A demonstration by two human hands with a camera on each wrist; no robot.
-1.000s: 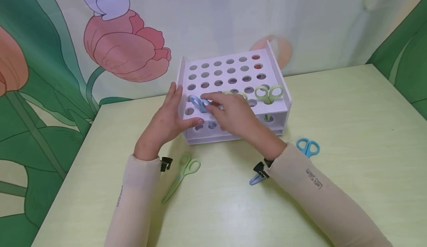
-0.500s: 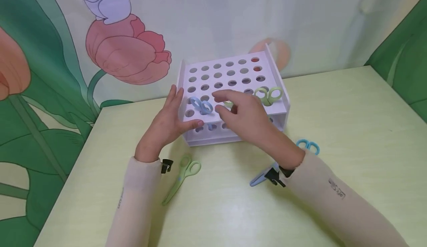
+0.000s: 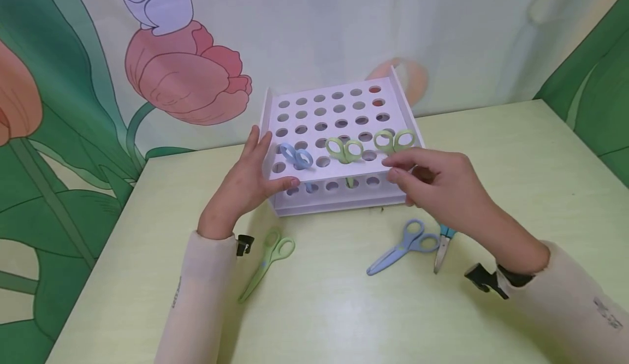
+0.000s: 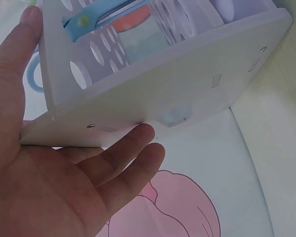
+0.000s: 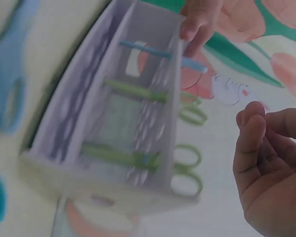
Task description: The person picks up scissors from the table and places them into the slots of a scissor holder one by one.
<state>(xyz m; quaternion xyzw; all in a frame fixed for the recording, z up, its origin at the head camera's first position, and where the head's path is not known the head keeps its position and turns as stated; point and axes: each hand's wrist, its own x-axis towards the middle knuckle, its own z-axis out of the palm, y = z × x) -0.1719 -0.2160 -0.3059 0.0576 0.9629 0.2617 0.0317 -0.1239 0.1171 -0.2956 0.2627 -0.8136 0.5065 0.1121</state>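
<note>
A white rack (image 3: 310, 107) with rows of round holes stands on the table. Pale blue scissors (image 3: 295, 156) hang in its front row at the left, handles up. Two green pairs hang farther right: the middle scissors (image 3: 345, 158) and the right-hand scissors (image 3: 392, 147). My left hand (image 3: 238, 181) rests against the rack's left side, thumb at the front edge; in the left wrist view its fingers (image 4: 121, 155) lie along the side panel (image 4: 177, 86). My right hand (image 3: 437, 186), holding nothing, is near the rack's front right corner, fingers loosely bent.
Loose green scissors (image 3: 266, 261) lie on the table (image 3: 314, 320) beside the left forearm. Blue scissors (image 3: 400, 248) lie in front of the rack, and teal-handled scissors (image 3: 444, 244) are partly hidden under the right hand. A patterned curtain (image 3: 314, 25) hangs behind.
My right hand has let go of the pale blue scissors, now hanging in the rack, and moved right. The middle green pair and loose blue pair are uncovered. My left hand stays put.
</note>
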